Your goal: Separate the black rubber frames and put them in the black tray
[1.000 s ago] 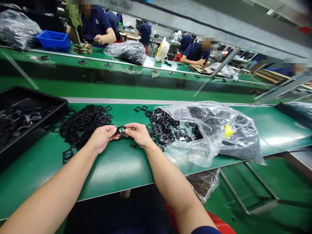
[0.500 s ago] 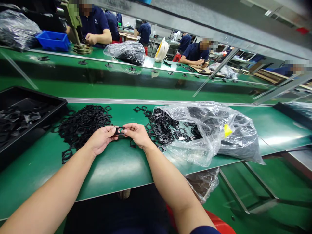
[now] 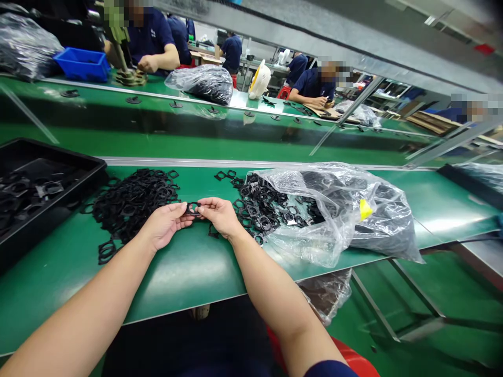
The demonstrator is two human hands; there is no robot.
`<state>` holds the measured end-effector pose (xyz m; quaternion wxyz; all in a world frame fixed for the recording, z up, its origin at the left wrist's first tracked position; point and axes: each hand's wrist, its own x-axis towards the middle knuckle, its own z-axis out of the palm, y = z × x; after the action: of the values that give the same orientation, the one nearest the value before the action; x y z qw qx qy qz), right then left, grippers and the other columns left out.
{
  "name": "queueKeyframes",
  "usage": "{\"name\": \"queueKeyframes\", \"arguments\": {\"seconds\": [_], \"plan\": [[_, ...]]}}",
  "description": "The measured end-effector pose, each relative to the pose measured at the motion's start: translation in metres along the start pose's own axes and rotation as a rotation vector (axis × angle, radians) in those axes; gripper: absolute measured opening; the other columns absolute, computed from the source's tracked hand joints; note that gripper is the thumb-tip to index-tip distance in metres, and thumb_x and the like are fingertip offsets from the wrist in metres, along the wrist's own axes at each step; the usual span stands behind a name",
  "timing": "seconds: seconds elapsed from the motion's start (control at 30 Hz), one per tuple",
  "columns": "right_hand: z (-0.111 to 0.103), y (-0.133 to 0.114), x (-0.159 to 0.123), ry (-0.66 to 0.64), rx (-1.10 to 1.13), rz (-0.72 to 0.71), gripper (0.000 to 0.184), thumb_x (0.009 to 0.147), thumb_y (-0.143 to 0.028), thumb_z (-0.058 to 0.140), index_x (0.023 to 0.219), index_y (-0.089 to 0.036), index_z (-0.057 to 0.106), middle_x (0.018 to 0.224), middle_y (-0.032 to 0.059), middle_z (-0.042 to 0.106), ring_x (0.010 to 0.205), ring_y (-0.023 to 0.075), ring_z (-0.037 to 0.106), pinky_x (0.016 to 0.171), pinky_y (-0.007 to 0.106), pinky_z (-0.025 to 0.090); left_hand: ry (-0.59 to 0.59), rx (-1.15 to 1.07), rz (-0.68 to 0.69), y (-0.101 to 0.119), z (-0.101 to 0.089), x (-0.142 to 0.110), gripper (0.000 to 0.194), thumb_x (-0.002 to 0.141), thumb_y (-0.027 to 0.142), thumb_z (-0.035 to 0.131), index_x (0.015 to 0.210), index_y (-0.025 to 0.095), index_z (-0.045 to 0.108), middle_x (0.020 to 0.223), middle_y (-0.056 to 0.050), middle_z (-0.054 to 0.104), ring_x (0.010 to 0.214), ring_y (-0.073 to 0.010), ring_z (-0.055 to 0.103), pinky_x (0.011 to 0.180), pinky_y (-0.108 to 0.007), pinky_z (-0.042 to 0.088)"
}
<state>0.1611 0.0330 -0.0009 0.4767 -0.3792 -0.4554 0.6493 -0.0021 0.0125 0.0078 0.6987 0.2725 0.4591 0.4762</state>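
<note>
Between both hands is a small black plastic frame with a round opening [image 3: 193, 210], held over the green table [image 3: 188, 272]. My left hand [image 3: 167, 224] pinches its left end between thumb and fingers. At its right end, my right hand [image 3: 218, 213] grips it the same way. A heap of similar black frames [image 3: 133, 201] lies just beyond my left hand. More loose black frames [image 3: 261, 204] spread to the right of my right hand, spilling from the mouth of a clear plastic bag [image 3: 377, 225].
A black tray [image 3: 88, 166] of black parts stands at the left. Behind the table runs a green belt [image 3: 157, 140], with small black pieces along its far edge. Across it, co-workers sit near a blue bin [image 3: 83, 64] and another plastic bag [image 3: 202, 84].
Both hands keep hold of the black frame in nearly the same spot, and the frame is tilted slightly differently. The whole view has shifted a little.
</note>
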Motion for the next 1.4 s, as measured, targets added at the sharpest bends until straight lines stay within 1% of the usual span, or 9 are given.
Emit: {"name": "queueKeyframes", "arguments": {"seconds": [0.1,0.3,0.53,0.63,0.73,0.83,1.03,1.3,1.4], "plan": [[0.001,-0.001,0.000,-0.011,0.004,0.012,0.038,0.053,-0.033,0.083,0.082,-0.014,0.066,0.069,-0.0001,0.068,0.060,0.0093,0.061,0.061,0.024,0.050,0.025,-0.034,0.003,0.002,-0.001,0.001,0.011,0.071,0.017,0.072,0.078,0.010,0.066,0.071,-0.007,0.069,0.062,-0.0120,0.064,0.059,-0.022,0.053],[0.002,-0.003,-0.001,-0.009,0.017,0.004,0.039,0.051,-0.033,0.083,0.081,-0.015,0.066,0.066,-0.0007,0.068,0.059,0.0090,0.061,0.060,0.023,0.050,0.020,-0.041,-0.016,0.003,-0.003,0.002,0.014,0.067,0.020,0.076,0.072,0.011,0.066,0.067,-0.006,0.067,0.060,-0.0120,0.063,0.055,-0.021,0.052],[0.005,-0.004,-0.002,0.021,-0.008,-0.002,0.038,0.050,-0.032,0.083,0.079,-0.015,0.065,0.063,-0.0018,0.065,0.057,0.0089,0.060,0.059,0.024,0.049,0.149,0.025,0.129,-0.001,0.001,0.003,0.025,0.059,0.026,0.081,0.073,0.011,0.068,0.065,-0.004,0.066,0.057,-0.0099,0.059,0.054,-0.020,0.047],[0.004,-0.004,-0.001,0.031,-0.014,0.012,0.037,0.050,-0.030,0.083,0.079,-0.015,0.065,0.063,-0.0018,0.065,0.056,0.0085,0.059,0.058,0.023,0.049,0.071,0.010,0.097,-0.002,0.000,0.003,0.025,0.062,0.029,0.079,0.075,0.010,0.068,0.070,-0.006,0.067,0.060,-0.0109,0.060,0.057,-0.022,0.049],[0.002,-0.005,0.000,0.053,-0.019,0.021,0.034,0.051,-0.027,0.082,0.078,-0.014,0.065,0.062,-0.0018,0.065,0.054,0.0079,0.059,0.056,0.022,0.048,0.006,-0.025,0.044,-0.001,-0.003,0.003,0.021,0.064,0.023,0.078,0.078,0.011,0.068,0.073,-0.006,0.067,0.065,-0.0120,0.061,0.063,-0.024,0.052],[0.001,-0.005,-0.001,0.056,-0.026,0.028,0.034,0.051,-0.027,0.082,0.078,-0.014,0.065,0.061,-0.0019,0.065,0.054,0.0081,0.059,0.055,0.021,0.048,0.002,-0.008,0.044,-0.002,-0.006,0.004,0.020,0.064,0.019,0.077,0.079,0.011,0.067,0.072,-0.004,0.065,0.064,-0.0109,0.060,0.064,-0.024,0.052],[0.002,-0.006,-0.003,0.017,-0.009,0.043,0.037,0.051,-0.030,0.083,0.079,-0.014,0.065,0.061,-0.0016,0.065,0.055,0.0090,0.060,0.054,0.022,0.048,-0.020,0.069,0.107,-0.004,-0.009,0.008,0.025,0.062,0.023,0.079,0.080,0.011,0.066,0.071,-0.003,0.064,0.062,-0.0095,0.059,0.059,-0.021,0.049],[0.000,-0.004,-0.002,0.000,0.025,0.014,0.039,0.054,-0.026,0.080,0.088,-0.016,0.063,0.062,-0.0032,0.064,0.056,0.0085,0.059,0.057,0.022,0.047,-0.025,0.138,0.103,-0.002,0.001,-0.001,0.027,0.067,0.030,0.075,0.084,0.014,0.062,0.077,-0.005,0.069,0.069,-0.0137,0.065,0.068,-0.026,0.052],[0.002,-0.005,-0.002,-0.018,0.028,0.014,0.039,0.056,-0.027,0.080,0.089,-0.016,0.062,0.060,-0.0038,0.064,0.055,0.0087,0.059,0.058,0.023,0.047,0.011,0.143,0.129,-0.003,0.002,0.000,0.031,0.063,0.031,0.077,0.081,0.013,0.061,0.070,-0.004,0.068,0.061,-0.0128,0.063,0.063,-0.025,0.050]]}}
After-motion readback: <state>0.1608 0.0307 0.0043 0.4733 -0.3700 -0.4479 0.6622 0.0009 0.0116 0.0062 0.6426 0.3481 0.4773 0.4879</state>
